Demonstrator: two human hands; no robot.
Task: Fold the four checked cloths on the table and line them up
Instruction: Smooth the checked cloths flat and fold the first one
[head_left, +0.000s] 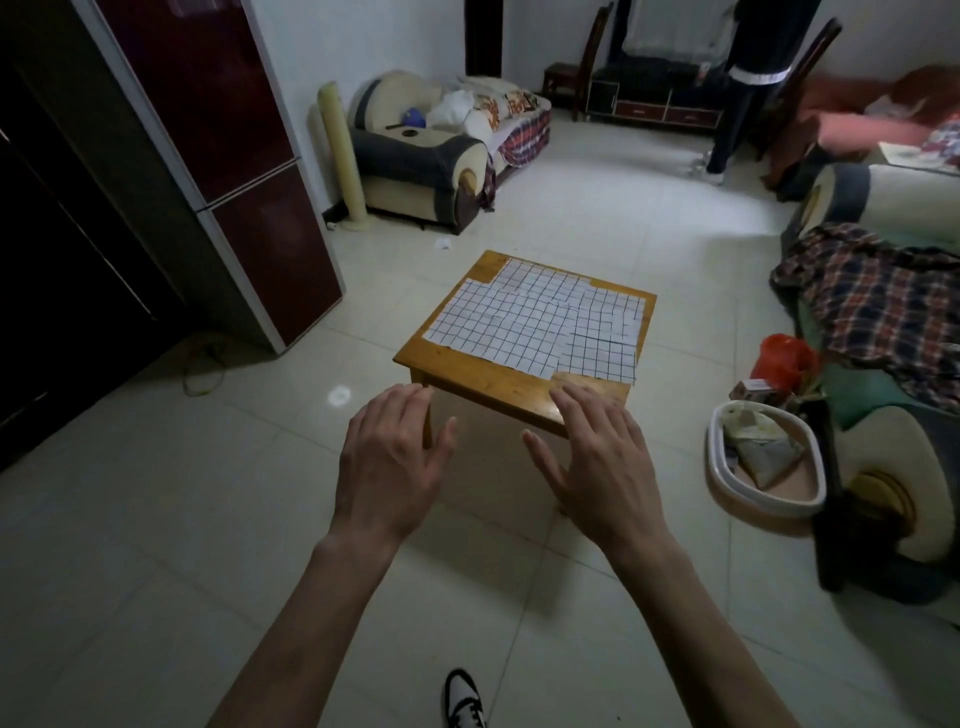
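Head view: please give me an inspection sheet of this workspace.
Surface: small wooden table on pale tiles.
Job's things: checked cloths lie flat and overlapping, none folded.
Clutter: white basket and red bag on the floor at right.
Grippers: left hand and right hand open, holding nothing, short of the cloths.
Cables: yellow-green cord by the fridge.
Surroundings: armchair, sofa, a person standing far back.

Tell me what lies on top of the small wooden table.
Checked cloths lie flat and overlapping, unfolded, covering most of the wooden table. Only its edges show bare. Nothing else shows on it; anything beneath the cloths is hidden.
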